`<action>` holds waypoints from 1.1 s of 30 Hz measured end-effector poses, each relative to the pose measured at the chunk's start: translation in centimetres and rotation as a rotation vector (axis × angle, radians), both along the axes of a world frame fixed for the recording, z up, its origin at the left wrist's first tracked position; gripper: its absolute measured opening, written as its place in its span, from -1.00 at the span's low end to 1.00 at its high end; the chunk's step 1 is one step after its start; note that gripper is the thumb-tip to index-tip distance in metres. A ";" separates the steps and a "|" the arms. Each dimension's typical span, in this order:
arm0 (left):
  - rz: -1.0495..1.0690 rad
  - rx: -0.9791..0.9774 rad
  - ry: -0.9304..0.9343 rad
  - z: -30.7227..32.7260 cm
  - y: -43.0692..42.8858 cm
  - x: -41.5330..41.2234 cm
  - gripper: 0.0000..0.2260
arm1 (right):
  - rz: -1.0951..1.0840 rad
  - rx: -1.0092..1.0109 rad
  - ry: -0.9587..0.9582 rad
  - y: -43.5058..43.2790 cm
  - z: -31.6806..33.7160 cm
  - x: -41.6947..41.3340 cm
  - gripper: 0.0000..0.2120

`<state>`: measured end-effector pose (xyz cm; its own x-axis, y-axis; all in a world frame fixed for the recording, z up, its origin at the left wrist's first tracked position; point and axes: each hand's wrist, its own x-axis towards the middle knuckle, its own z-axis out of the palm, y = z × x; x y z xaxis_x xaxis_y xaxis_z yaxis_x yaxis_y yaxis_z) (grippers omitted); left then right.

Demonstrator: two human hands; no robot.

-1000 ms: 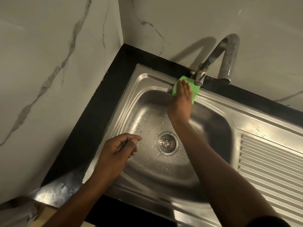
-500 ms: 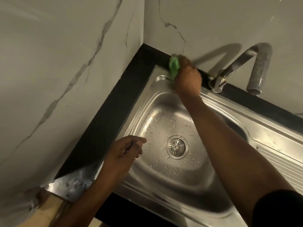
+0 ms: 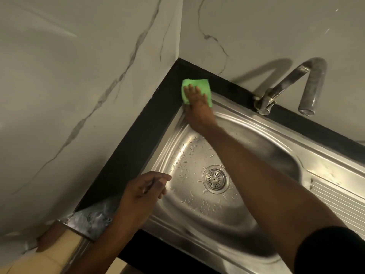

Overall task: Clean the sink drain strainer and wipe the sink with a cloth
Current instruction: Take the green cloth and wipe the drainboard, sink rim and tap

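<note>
A green cloth (image 3: 205,85) lies flat on the far left corner of the steel sink (image 3: 246,218), partly over the black counter. My right hand (image 3: 198,107) presses on it with straight fingers. The round metal drain strainer (image 3: 215,179) sits in the wet bowl, with water drops around it. My left hand (image 3: 143,196) hovers over the sink's left rim with its fingers loosely curled; a thin dark line shows between thumb and fingers, and I cannot tell whether it holds anything.
A steel tap (image 3: 284,89) stands at the back rim, its spout arching right. A ribbed draining board (image 3: 343,204) is at the right. The black counter (image 3: 138,135) borders the sink, with marble walls (image 3: 79,95) meeting in the corner behind.
My right hand has slid the cloth left along the back rim from beside the tap into the far left corner, and the cloth now lies spread flat. My left hand has stayed in place.
</note>
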<state>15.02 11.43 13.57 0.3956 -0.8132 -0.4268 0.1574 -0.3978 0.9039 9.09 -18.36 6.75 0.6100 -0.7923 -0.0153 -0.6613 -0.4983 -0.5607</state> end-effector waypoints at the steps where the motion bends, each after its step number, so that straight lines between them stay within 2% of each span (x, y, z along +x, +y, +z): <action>1: 0.001 0.004 -0.006 0.4 0.1 -0.2 -0.85 | 0.034 0.023 -0.027 1.2 -0.3 0.1 -0.42; 6: 0.078 -0.032 -0.085 1.8 1.1 -0.4 -0.86 | 0.191 0.082 -0.060 6.7 -0.3 -1.6 -0.40; 10: 0.110 -0.080 -0.106 2.7 1.4 0.1 -0.74 | 0.361 0.146 -0.049 14.7 1.3 -3.3 -0.37; 11: 0.100 -0.088 -0.101 3.0 1.4 0.1 -0.77 | 0.362 0.243 -0.073 17.3 2.2 -3.5 -0.43; 13: 0.085 -0.092 -0.116 3.1 1.6 0.1 -0.90 | 0.404 0.291 -0.171 21.8 2.5 -4.5 -0.61; 14: 0.070 -0.097 -0.152 3.1 1.7 0.0 -0.86 | 0.478 0.276 -0.095 23.9 2.9 -5.6 -0.69; 15: 0.057 -0.095 -0.170 3.2 1.7 -0.1 -0.83 | 0.468 0.395 -0.079 25.3 3.1 -6.3 -0.74; 17: 0.023 -0.121 -0.161 4.0 1.7 -0.4 -0.85 | 0.456 0.411 -0.093 26.9 3.0 -7.8 -0.68; 19: -0.003 -0.152 -0.149 4.7 1.4 -0.5 -0.79 | 0.476 0.402 -0.082 27.4 3.8 -8.9 -0.62; 23: -0.032 -0.228 -0.167 5.8 0.9 -0.5 -0.79 | 0.383 0.557 -0.128 28.5 4.8 -12.3 -0.65; 28: -0.047 -0.269 -0.175 6.7 1.5 -1.4 -0.77 | 0.260 0.631 -0.141 29.7 6.1 -17.7 -0.73; 33: -0.060 -0.290 -0.167 6.8 3.4 -3.8 -0.81 | 0.220 0.592 -0.050 29.7 8.4 -25.7 -0.67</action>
<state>11.18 14.81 20.34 0.3880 -0.9153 -0.1082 -0.0181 -0.1249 0.9920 -16.57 11.37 15.16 0.7689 -0.5142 -0.3799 -0.5444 -0.2150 -0.8108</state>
